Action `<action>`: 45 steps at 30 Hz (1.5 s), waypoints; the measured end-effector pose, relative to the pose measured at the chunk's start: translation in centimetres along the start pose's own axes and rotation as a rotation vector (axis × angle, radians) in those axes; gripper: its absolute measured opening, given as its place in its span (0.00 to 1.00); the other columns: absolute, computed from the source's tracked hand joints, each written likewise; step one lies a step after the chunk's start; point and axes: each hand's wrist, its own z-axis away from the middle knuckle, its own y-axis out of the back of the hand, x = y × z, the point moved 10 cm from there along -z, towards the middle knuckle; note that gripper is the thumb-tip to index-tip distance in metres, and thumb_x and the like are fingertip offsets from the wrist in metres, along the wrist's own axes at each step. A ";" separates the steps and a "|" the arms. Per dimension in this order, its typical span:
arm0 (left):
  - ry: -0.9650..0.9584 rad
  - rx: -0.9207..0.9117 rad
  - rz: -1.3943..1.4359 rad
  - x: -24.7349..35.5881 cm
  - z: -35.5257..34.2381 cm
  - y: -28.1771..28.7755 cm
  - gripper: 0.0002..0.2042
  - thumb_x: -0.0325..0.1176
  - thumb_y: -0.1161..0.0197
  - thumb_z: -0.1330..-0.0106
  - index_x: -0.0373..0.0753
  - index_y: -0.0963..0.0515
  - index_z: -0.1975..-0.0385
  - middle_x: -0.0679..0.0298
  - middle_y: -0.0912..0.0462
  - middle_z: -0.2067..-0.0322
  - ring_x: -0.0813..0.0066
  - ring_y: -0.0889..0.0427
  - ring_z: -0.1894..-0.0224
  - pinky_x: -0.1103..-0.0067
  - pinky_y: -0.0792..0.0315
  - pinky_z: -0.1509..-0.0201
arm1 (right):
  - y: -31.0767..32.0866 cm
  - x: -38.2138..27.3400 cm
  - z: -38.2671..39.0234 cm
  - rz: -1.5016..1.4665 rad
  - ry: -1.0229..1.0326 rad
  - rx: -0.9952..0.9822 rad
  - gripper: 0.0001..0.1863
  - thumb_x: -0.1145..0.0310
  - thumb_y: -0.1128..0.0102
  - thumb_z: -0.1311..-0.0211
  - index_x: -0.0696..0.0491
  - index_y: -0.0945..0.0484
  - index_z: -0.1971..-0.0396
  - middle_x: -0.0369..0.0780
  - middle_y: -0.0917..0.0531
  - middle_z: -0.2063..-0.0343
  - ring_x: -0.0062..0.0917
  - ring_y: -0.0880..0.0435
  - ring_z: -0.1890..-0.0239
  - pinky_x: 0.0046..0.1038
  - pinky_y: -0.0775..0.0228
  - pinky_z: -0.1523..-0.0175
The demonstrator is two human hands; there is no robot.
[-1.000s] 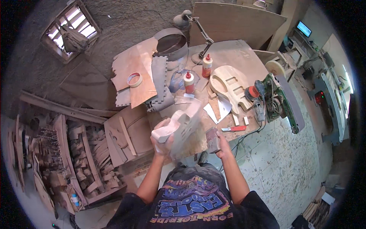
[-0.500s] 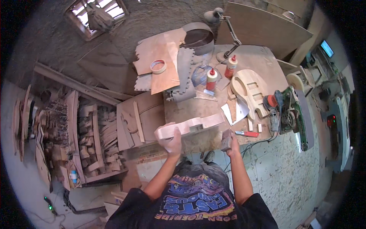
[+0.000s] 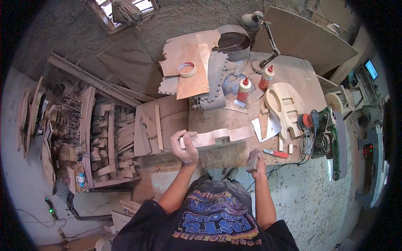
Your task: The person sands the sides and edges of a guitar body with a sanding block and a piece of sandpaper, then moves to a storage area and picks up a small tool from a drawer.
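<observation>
My left hand (image 3: 185, 147) is closed around the left end of a pale wooden guitar body (image 3: 238, 134), which stands on edge so that its curved, notched side shows. Most of its broad face is hidden from me. In my right hand (image 3: 260, 166) is a dusty brown sanding block (image 3: 253, 160), held near the bench's front edge, apart from the guitar body. Just beyond that hand lies a red-handled knife (image 3: 276, 154). A second guitar body (image 3: 282, 106) with cut-out cavities rests flat on the right of the workbench (image 3: 209, 119).
Two glue bottles (image 3: 243, 90) stand mid-bench, near a desk lamp (image 3: 270, 39). A tape roll (image 3: 186, 69) sits on stacked sheets (image 3: 188, 48). A belt sander (image 3: 328, 138) with cables occupies the right end. Wood offcuts (image 3: 119, 142) fill a rack at left.
My left hand has shifted its grip on the guitar body, its fingers now over the top of the end. My right hand and block have turned and dropped slightly. The whole view has shifted.
</observation>
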 end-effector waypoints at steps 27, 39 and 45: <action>-0.007 -0.176 0.409 -1.6 -1.4 -3.4 0.06 0.31 0.50 0.43 0.36 0.33 0.76 0.58 0.28 0.79 0.67 0.25 0.73 0.62 0.21 0.59 | -4.0 -13.8 2.2 0.095 0.653 -0.116 0.16 0.66 0.48 0.35 0.62 0.22 0.56 0.39 0.18 0.60 0.22 0.21 0.60 0.26 0.29 0.51; -0.146 -0.176 0.372 0.1 3.0 -1.2 0.29 0.63 0.44 0.36 0.38 0.37 0.65 0.57 0.32 0.65 0.65 0.26 0.66 0.67 0.23 0.61 | -21.1 -10.4 22.9 0.754 0.433 -0.597 0.24 0.77 0.42 0.43 0.56 0.34 0.45 0.44 0.25 0.55 0.33 0.19 0.59 0.33 0.24 0.52; -0.247 -0.173 0.252 0.5 4.8 0.6 0.26 0.61 0.42 0.37 0.41 0.36 0.66 0.62 0.34 0.68 0.68 0.32 0.67 0.72 0.31 0.62 | -27.4 -10.9 27.4 1.351 1.036 -0.520 0.26 0.82 0.44 0.48 0.55 0.28 0.45 0.51 0.29 0.47 0.44 0.23 0.52 0.35 0.27 0.48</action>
